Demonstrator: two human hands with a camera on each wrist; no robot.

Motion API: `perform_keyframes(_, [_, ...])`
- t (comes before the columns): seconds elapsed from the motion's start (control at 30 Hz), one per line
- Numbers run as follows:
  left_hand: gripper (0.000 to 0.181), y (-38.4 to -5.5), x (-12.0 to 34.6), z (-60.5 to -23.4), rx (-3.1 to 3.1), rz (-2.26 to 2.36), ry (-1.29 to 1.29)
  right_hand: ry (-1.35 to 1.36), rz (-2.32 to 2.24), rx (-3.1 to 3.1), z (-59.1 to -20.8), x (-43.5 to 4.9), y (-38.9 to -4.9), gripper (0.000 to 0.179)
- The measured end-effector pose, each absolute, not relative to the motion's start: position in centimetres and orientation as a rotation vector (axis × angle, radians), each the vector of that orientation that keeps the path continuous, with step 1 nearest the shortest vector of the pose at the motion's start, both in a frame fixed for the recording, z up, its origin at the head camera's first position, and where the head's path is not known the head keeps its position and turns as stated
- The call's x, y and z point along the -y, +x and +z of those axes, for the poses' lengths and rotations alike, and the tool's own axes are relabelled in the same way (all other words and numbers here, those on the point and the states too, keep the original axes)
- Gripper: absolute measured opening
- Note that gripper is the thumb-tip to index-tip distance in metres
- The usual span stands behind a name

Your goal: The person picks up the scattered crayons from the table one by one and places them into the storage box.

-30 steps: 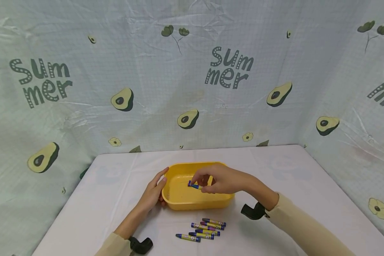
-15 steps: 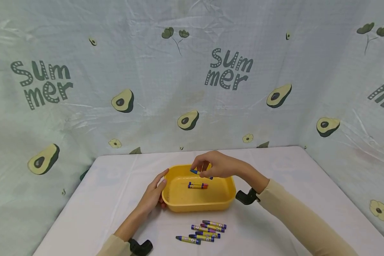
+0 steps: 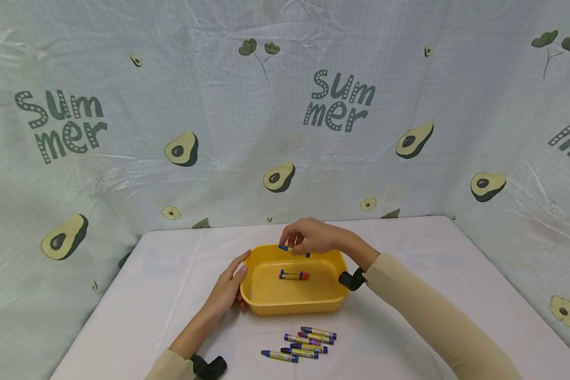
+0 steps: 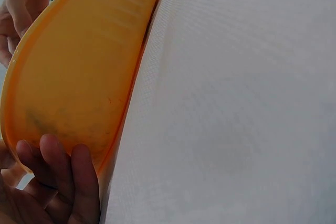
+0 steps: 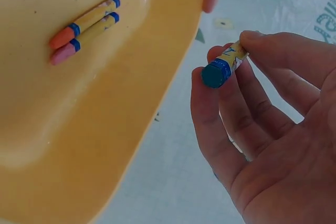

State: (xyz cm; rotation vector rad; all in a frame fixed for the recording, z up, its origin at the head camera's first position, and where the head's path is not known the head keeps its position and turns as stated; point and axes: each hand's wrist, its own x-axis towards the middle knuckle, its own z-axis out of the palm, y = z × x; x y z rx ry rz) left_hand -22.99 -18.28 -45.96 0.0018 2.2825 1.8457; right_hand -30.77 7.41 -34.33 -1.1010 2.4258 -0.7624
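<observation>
In the head view my right hand is above the far rim of a yellow plastic tray. It pinches a blue crayon between thumb and fingertips; the right wrist view shows the crayon's blue-green flat end and yellow wrapper. My left hand holds the tray's left end, fingers against its outer wall. Two crayons lie side by side on the tray floor, an orange crayon and a pink crayon. Several more crayons lie loosely grouped on the tablecloth in front of the tray.
A white cloth covers the table. Behind it hangs a pale curtain printed with avocados and lettering. Dark wrist devices are worn on both arms.
My right hand has lifted from inside the tray with the blue crayon and moved back and left towards the far rim. The orange and pink crayons have come into view. My left hand stays put.
</observation>
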Motion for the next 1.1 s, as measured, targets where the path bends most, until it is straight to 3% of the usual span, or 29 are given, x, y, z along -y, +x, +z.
perform_keyframes(0.6, [0.045,-21.4,18.0,-42.7,-2.262,1.836,0.070,-0.923,-0.709,-2.324,-37.0,-6.0,-33.1,0.025])
perform_keyframes(0.83, [0.045,-21.3,18.1,-42.8,-2.266,1.831,0.066,-0.854,-0.631,-2.332,-38.2,-5.5,-33.5,0.023])
perform_keyframes(1.1, [0.041,-22.9,18.5,-45.8,-2.311,1.837,0.036,-0.884,-0.472,-2.394,-39.3,-4.8,-33.4,0.019])
